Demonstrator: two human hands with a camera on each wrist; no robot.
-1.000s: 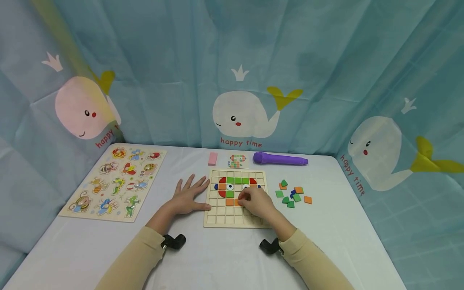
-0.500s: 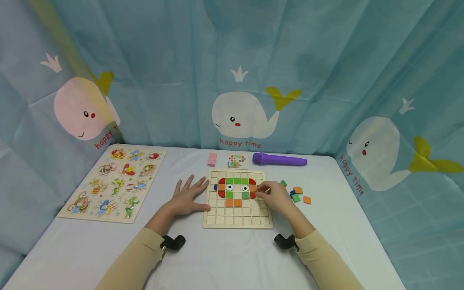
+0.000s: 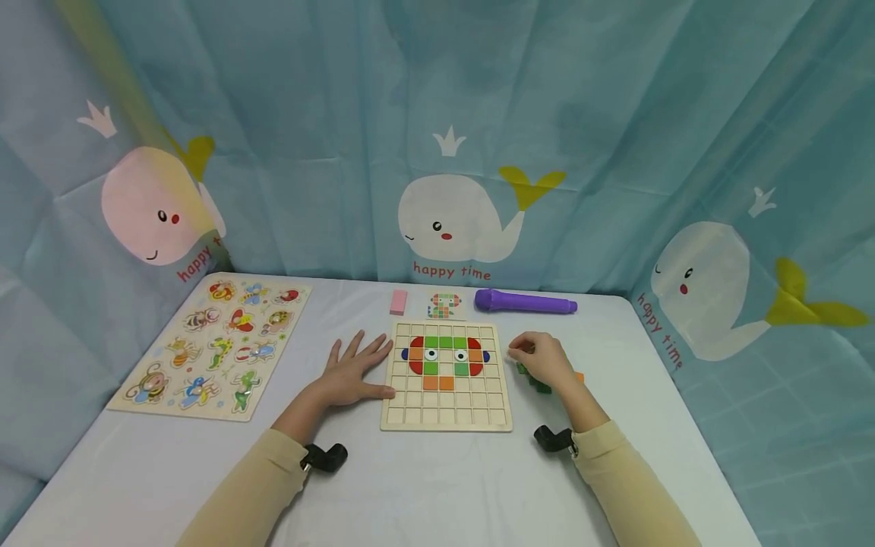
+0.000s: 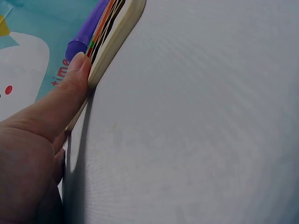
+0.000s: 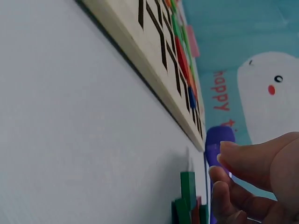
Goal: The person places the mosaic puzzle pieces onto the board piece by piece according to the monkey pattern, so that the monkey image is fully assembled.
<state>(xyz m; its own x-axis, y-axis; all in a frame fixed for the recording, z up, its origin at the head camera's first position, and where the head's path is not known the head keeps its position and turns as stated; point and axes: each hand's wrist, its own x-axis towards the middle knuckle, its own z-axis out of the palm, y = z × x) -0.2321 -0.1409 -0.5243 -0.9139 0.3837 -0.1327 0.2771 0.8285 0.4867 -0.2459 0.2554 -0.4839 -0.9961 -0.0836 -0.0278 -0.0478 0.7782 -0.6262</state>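
On white table (image 3: 437, 486): left hand (image 3: 352, 372) flat, thumb against grid board (image 3: 447, 406); right hand (image 3: 543, 361) curled over loose tiles (image 3: 540, 385), grasp unclear.

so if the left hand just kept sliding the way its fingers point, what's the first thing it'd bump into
Probably the pink block. The left hand lies flat on the table, thumb against the grid puzzle board, fingers pointing away and slightly right. Depth is unclear, so it might pass just left of the block.

Left hand (image 3: 352, 372) lay flat, palm down, fingers spread and straight, forearm angled in from the near left; right hand (image 3: 543, 361) hovered low, fingers loosely curled, empty, at the right.
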